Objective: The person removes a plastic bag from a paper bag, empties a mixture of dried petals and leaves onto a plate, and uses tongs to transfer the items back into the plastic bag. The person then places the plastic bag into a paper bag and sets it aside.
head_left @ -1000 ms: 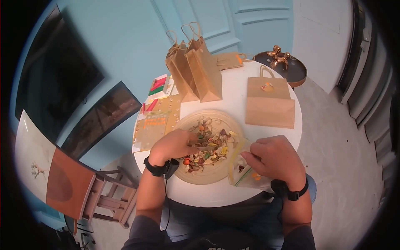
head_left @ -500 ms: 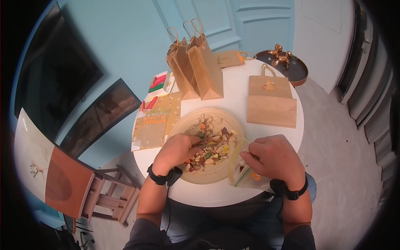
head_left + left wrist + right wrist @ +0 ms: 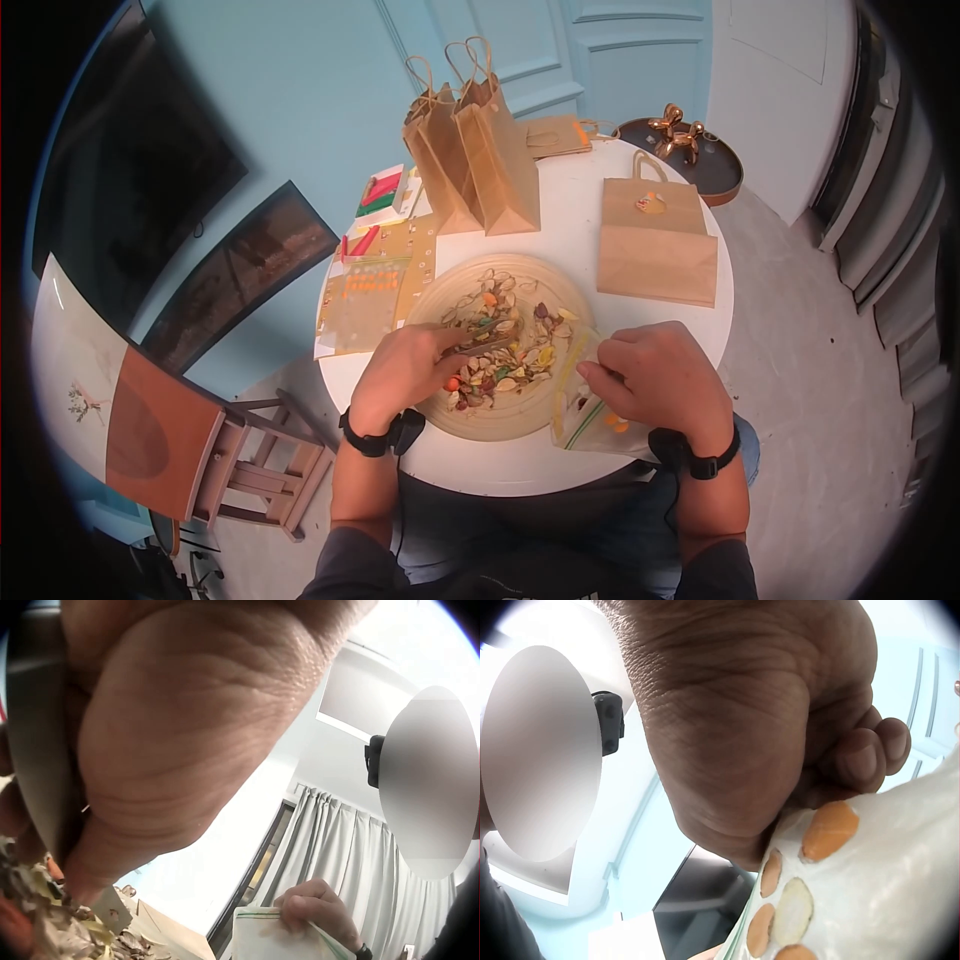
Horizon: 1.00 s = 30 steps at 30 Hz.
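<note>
In the head view a round, shallow tan tray (image 3: 565,285) holds a heap of dried petals and leaves (image 3: 505,375). My left hand (image 3: 405,368), low over its left side, grips metal tongs (image 3: 37,742) whose tips reach into the heap. The left wrist view shows the thumb close to the petals. At the tray's right edge my right hand (image 3: 665,378) pinches the top of a clear zip bag (image 3: 590,432), its thumb against curled fingers. Orange and pale oval pieces (image 3: 831,830) show at the bag in the right wrist view.
Two tall brown paper bags (image 3: 505,165) stand behind the tray on the round white table (image 3: 450,470). Another paper bag (image 3: 657,240) lies at the right. Patterned brown sheets (image 3: 365,310) and a box with red and green items (image 3: 383,192) are at the left.
My left hand has shifted slightly left and toward me over the tray, the tongs still in its fingers. My right hand keeps the bag in nearly the same place.
</note>
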Motion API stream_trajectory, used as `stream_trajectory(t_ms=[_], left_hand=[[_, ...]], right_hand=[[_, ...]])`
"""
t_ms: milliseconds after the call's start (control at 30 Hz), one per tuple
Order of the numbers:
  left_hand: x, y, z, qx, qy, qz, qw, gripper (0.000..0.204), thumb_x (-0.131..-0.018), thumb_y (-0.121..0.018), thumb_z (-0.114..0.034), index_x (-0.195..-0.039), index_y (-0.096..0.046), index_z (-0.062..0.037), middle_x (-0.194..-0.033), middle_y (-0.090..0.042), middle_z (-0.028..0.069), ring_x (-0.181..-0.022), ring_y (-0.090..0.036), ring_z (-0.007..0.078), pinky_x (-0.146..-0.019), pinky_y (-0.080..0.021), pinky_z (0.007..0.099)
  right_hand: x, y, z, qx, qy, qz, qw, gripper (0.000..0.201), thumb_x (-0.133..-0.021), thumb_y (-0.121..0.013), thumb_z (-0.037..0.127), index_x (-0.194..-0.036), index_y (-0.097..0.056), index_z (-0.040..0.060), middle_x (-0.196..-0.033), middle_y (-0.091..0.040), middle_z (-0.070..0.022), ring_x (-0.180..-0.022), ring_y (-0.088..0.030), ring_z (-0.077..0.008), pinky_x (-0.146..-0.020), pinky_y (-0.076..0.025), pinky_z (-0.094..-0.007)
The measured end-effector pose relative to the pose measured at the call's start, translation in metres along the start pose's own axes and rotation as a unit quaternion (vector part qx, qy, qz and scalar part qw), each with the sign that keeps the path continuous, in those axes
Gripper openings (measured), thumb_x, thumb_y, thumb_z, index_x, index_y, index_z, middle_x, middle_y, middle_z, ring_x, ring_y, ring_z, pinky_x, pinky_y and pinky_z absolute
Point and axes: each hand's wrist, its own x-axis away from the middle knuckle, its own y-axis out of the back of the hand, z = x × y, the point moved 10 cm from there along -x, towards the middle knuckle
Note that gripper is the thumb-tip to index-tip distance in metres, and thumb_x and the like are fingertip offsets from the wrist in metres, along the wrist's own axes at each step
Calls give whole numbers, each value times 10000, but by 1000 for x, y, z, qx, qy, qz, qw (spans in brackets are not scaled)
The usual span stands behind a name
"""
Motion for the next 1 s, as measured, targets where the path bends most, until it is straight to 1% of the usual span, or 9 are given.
stream_trajectory(t_ms=[133,233,333,433,533,667,767,833,1000], left_hand=[[11,20,-18,-5,-5,-11,1000,340,-960,-868,-193,-1269,-841,-54,-950,-773,221,-877,-744,442,-783,-579,491],[21,29,-49,23,-60,-23,998,357,-954,-875,-186,-1279,-828,-46,-955,-773,198,-881,-747,432,-788,-587,485],[30,21,-86,4,-172,-19,985,389,-945,-885,-196,-1293,-817,-37,-964,-776,179,-896,-756,423,-797,-598,478],[32,16,-101,-20,-162,14,987,430,-936,-893,-201,-1325,-809,-38,-988,-785,166,-910,-767,415,-798,-604,467],[27,27,-76,21,-78,-16,997,422,-924,-900,-198,-1300,-815,-27,-1006,-792,195,-925,-775,423,-810,-603,486],[25,26,-22,-2,59,-33,998,346,-946,-865,-213,-1211,-821,6,-983,-787,266,-915,-776,455,-827,-596,517],[14,9,23,-68,108,-13,992,273,-986,-808,-230,-1147,-837,-12,-993,-788,284,-958,-760,494,-867,-599,549],[5,-2,40,-56,123,8,991,270,-1000,-797,-248,-1116,-831,-6,-990,-785,292,-958,-761,496,-869,-595,552],[5,-7,32,37,122,69,990,306,-995,-815,-289,-1093,-821,1,-980,-787,283,-960,-760,495,-859,-591,544]], right_hand=[[-1,-1,-1,-2,3,0,1000,370,-1032,-770,268,-737,-732,47,-702,-713,-118,-682,-718,-362,-644,-560,-483],[1,0,-2,-3,5,-6,1000,367,-1031,-772,272,-743,-736,47,-703,-713,-120,-683,-718,-366,-644,-560,-484],[1,3,-3,-2,1,-10,1000,367,-1030,-774,278,-746,-737,49,-704,-715,-119,-684,-719,-367,-643,-560,-485],[2,7,-3,-3,-2,-17,1000,368,-1026,-779,283,-744,-737,50,-704,-712,-117,-685,-718,-366,-642,-557,-487],[5,11,-6,-6,-8,-26,1000,364,-1022,-784,281,-743,-731,53,-697,-700,-117,-679,-710,-367,-638,-553,-490],[6,14,-8,3,-18,-24,1000,361,-1015,-792,275,-738,-717,55,-689,-687,-120,-669,-697,-369,-632,-545,-488],[5,12,-9,8,-20,-21,1000,363,-1010,-796,273,-732,-706,57,-686,-682,-121,-667,-693,-369,-629,-542,-487],[4,10,-7,13,-17,-15,1000,365,-1007,-799,272,-728,-700,58,-686,-681,-122,-667,-693,-368,-626,-539,-488],[0,3,-7,17,-16,-7,1000,374,-1006,-803,267,-721,-688,53,-684,-679,-125,-664,-690,-368,-624,-536,-489]])
